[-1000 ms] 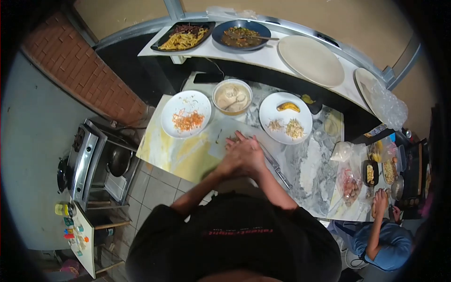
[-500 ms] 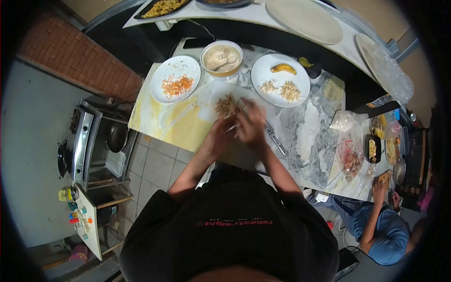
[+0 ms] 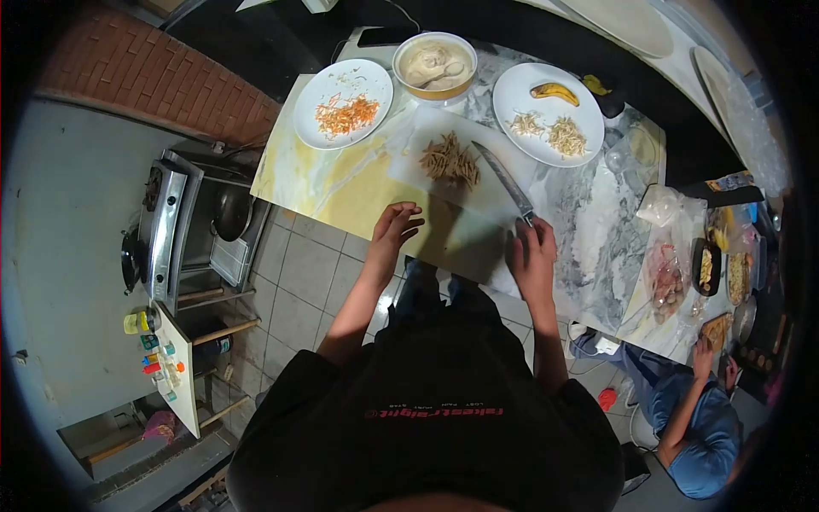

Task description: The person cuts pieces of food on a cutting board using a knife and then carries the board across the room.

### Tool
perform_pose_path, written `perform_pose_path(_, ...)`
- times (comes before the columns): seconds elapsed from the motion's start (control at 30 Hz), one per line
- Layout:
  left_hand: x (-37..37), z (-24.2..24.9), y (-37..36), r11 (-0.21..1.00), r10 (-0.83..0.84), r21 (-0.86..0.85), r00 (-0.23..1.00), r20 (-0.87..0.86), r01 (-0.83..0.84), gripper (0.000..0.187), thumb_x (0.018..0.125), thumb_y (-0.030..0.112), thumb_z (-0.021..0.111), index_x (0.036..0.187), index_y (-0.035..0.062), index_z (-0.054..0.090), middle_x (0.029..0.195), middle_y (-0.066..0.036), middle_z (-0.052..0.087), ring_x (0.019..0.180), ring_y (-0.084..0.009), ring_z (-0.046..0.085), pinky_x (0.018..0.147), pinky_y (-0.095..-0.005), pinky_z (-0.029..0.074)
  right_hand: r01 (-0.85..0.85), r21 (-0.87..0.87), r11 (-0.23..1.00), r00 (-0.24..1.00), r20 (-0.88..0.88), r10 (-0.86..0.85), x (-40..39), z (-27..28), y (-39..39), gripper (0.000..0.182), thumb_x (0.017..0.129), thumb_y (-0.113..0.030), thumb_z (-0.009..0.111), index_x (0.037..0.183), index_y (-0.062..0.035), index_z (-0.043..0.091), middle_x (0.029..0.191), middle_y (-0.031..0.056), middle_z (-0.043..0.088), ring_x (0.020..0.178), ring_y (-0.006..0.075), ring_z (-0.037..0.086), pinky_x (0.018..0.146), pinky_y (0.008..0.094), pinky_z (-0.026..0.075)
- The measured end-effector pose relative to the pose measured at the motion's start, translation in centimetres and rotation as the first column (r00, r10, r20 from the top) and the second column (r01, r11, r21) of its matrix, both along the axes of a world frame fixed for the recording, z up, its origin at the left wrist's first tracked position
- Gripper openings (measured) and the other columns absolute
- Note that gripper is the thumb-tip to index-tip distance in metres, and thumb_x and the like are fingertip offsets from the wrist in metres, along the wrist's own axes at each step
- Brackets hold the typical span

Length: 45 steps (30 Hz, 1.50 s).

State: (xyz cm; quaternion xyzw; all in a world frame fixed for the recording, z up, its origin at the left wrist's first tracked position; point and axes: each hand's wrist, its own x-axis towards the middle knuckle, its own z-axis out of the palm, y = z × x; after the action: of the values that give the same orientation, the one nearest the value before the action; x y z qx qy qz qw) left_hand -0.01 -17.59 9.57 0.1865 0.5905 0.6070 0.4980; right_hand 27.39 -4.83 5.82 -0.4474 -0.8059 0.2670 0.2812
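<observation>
A knife (image 3: 505, 177) lies slanted on the right side of the pale cutting board (image 3: 418, 175). My right hand (image 3: 535, 254) is at its near end, fingers closed around the handle, which is mostly hidden beneath them. On the board, left of the blade, sits a loose pile of thin brownish strips (image 3: 450, 160). Near the table's front edge, my left hand (image 3: 396, 229) hovers with fingers apart and nothing in it.
Behind the board stand a plate (image 3: 304, 119) of orange shreds, a bowl (image 3: 435, 92) of pale batter with a spoon, and a plate (image 3: 508, 90) holding a banana and pale shreds. A co-worker (image 3: 695, 435) works at right beside bagged food (image 3: 667, 277).
My hands were together over the strips; now they are apart. My left hand has drawn back empty, and my right has moved onto the knife's handle. The view has shifted too.
</observation>
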Motion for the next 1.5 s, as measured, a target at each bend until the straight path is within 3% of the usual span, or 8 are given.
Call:
perform_pose_path(0.07, -0.1, 0.4, 0.5, 1.0, -0.004, -0.028, 1.0, -0.011, 0.004, 0.031, 0.111, 0.029, 0.05, 0.133, 0.0086, 0.059, 0.132, -0.009, 0.064, 0.122, -0.0232, 0.063, 0.106, -0.037, 0.046, -0.002, 0.213, 0.977, 0.988, 0.152, -0.031, -1.9, 1.2, 0.9, 0.032, 0.092, -0.011, 0.068, 0.124, -0.0089, 0.067, 0.134, 0.0205, 0.057, 0.123, 0.0422, 0.056, 0.105, 0.0486, 0.044)
perform_pose_path(0.17, -0.9, 1.2, 0.6, 0.999, -0.043, -0.017, 0.999, -0.028, 0.043, 0.031, 0.11, 0.03, 0.051, 0.131, 0.0079, 0.059, 0.132, -0.009, 0.063, 0.121, -0.0232, 0.064, 0.106, -0.0369, 0.047, 0.015, 0.08, 0.997, 0.995, -0.098, -0.007, -3.9, 1.5, 2.6, 0.027, 0.094, -0.008, 0.066, 0.121, -0.006, 0.066, 0.125, 0.0198, 0.06, 0.115, 0.0408, 0.06, 0.1, 0.0473, 0.047)
perform_pose_path(0.4, -6.2, -0.9, -1.8, 0.999, -0.051, 0.002, 0.996, -0.073, 0.051, 0.032, 0.11, 0.032, 0.053, 0.128, 0.0063, 0.061, 0.126, -0.009, 0.066, 0.116, -0.0226, 0.066, 0.102, -0.0362, 0.048, -0.121, -0.003, 0.993, 0.99, -0.08, 0.12, -7.8, -0.7, 3.4, 0.032, 0.091, -0.006, 0.068, 0.123, -0.0017, 0.064, 0.115, 0.0231, 0.064, 0.111, 0.0459, 0.061, 0.099, 0.0484, 0.049)
perform_pose_path(0.6, -10.3, -3.0, -0.6, 0.983, -0.184, -0.046, 0.966, -0.182, 0.179, 0.034, 0.107, 0.028, 0.058, 0.134, 0.0075, 0.056, 0.124, -0.01, 0.066, 0.114, -0.0219, 0.066, 0.1, -0.0358, 0.05, 0.075, 0.009, 0.997, 0.995, -0.071, -0.074, -12.7, -1.8, 3.2, 0.043, 0.088, -0.01, 0.074, 0.128, -0.0006, 0.062, 0.117, 0.0284, 0.062, 0.112, 0.0493, 0.059, 0.101, 0.051, 0.048)
perform_pose_path(0.93, -11.6, -5.2, 7.0, 0.923, -0.318, -0.053, 0.677, -0.664, 0.381, 0.077, 0.086, 0.021, 0.085, 0.148, 0.007, 0.042, 0.134, -0.015, 0.056, 0.117, -0.0252, 0.061, 0.096, -0.0395, 0.053, 0.139, 0.063, 0.988, 0.988, -0.07, -0.135, -17.8, -2.9, 3.1, 0.054, 0.088, -0.004, 0.072, 0.14, -0.008, 0.057, 0.123, 0.0218, 0.059, 0.117, 0.0438, 0.056, 0.103, 0.0483, 0.047)
perform_pose_path(1.0, -11.1, -6.7, 8.5, 0.865, -0.157, 0.153, 0.547, -0.822, 0.478, 0.083, 0.082, 0.02, 0.087, 0.15, 0.0052, 0.041, 0.138, -0.02, 0.053, 0.125, -0.0339, 0.057, 0.101, -0.0443, 0.051, 0.112, 0.034, 0.993, 0.99, -0.092, -0.109, -18.0, -2.8, 3.4, 0.051, 0.089, -0.001, 0.069, 0.139, -0.0076, 0.058, 0.123, 0.0221, 0.06, 0.115, 0.0437, 0.057, 0.101, 0.0485, 0.048)
perform_pose_path(1.3, -8.5, -6.5, 13.8, 0.851, -0.189, -0.064, 0.191, -0.963, 0.52, 0.102, 0.072, 0.016, 0.089, 0.158, 0.0056, 0.035, 0.144, -0.022, 0.049, 0.132, -0.0439, 0.049, 0.112, -0.0482, 0.043, 0.051, -0.162, 0.985, 0.973, -0.212, -0.086, -15.9, -0.2, 4.3, 0.049, 0.089, 0.008, 0.063, 0.136, -0.0055, 0.06, 0.125, 0.0211, 0.062, 0.116, 0.0429, 0.063, 0.101, 0.0443, 0.052)
perform_pose_path(1.5, -8.4, -8.1, 15.2, 0.836, -0.196, 0.025, 0.341, -0.92, 0.548, 0.083, 0.084, 0.016, 0.079, 0.157, 0.0118, 0.039, 0.134, -0.021, 0.053, 0.124, -0.0445, 0.052, 0.103, -0.0531, 0.046, -0.072, -0.19, 0.979, 0.972, -0.235, 0.025, -16.0, -0.6, 5.0, 0.054, 0.087, 0.006, 0.065, 0.14, -0.0075, 0.057, 0.128, 0.0204, 0.058, 0.121, 0.0418, 0.057, 0.104, 0.0449, 0.048)
